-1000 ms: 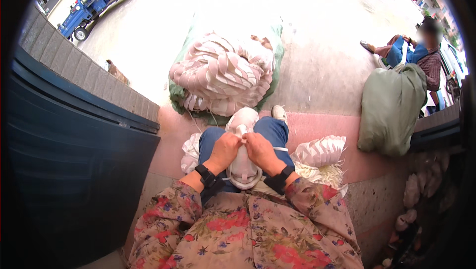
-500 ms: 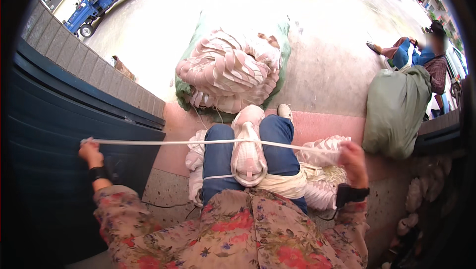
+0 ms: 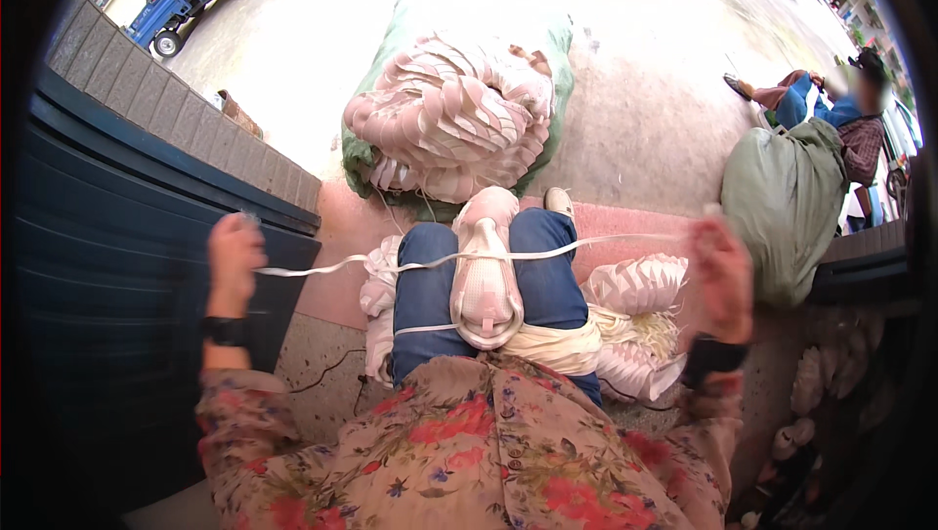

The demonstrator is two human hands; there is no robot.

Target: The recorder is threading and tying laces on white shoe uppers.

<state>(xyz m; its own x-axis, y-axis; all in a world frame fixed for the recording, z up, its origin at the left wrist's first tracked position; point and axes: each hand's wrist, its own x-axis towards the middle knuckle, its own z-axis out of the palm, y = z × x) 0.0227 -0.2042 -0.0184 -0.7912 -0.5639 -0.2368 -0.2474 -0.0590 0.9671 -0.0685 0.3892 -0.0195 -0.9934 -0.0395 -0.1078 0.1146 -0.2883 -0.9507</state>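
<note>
A pink-and-white shoe upper [image 3: 486, 307] rests between my knees, toe end away from me. Across it runs a white shoelace [image 3: 430, 264], wavy and slack, passing over the upper's throat and out to both sides. My left hand [image 3: 234, 254], raised at the left, has its fingers closed on one end of the lace. My right hand [image 3: 721, 271] is up at the right by the other end, closed on it and blurred by motion. Over my right thigh lies a bundle of cream laces [image 3: 547, 346]. A thin white band [image 3: 425, 330] crosses my left thigh.
More pink uppers are stacked to my right [image 3: 637, 283] and piled by my left leg [image 3: 379, 286]. Ahead stands a big heap of uppers [image 3: 449, 120] in a green sack [image 3: 559, 110]. At right, a seated person [image 3: 860, 144] is behind another green sack [image 3: 782, 208]. A dark blue panel [image 3: 117, 286] borders my left.
The lace, pulled straight before, now hangs loose in waves. My left hand has moved inward and up; my right hand has risen and shifted slightly outward.
</note>
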